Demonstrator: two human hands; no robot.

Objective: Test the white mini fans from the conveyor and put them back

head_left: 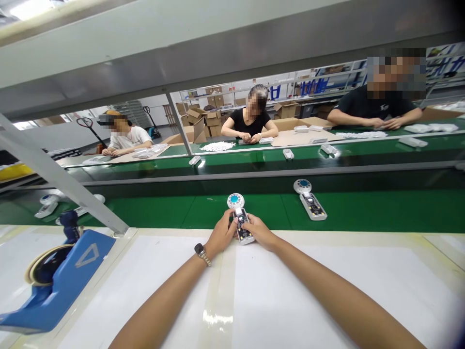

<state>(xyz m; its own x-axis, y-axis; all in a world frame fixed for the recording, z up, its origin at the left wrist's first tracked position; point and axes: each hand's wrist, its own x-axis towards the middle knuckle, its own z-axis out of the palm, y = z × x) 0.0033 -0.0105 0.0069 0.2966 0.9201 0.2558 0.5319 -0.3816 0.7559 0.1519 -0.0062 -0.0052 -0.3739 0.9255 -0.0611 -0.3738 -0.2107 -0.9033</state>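
Between both hands is a white handheld device with a round, blue-centred head and an open body that shows a dark circuit board. My left hand grips its left side, thumb on the board near the white block at the neck. From the right, my right hand closes on the body, with its thumb over the board. The device is over the near edge of the green conveyor belt. A similar open device lies on the belt further right. Fingers beneath the held device are hidden.
A blue tape dispenser stands on the white worktop at left, beside a slanted metal post. More white devices sit on the belt's left end. Beyond a rail, white casings lie before several co-workers. A shelf beam crosses above.
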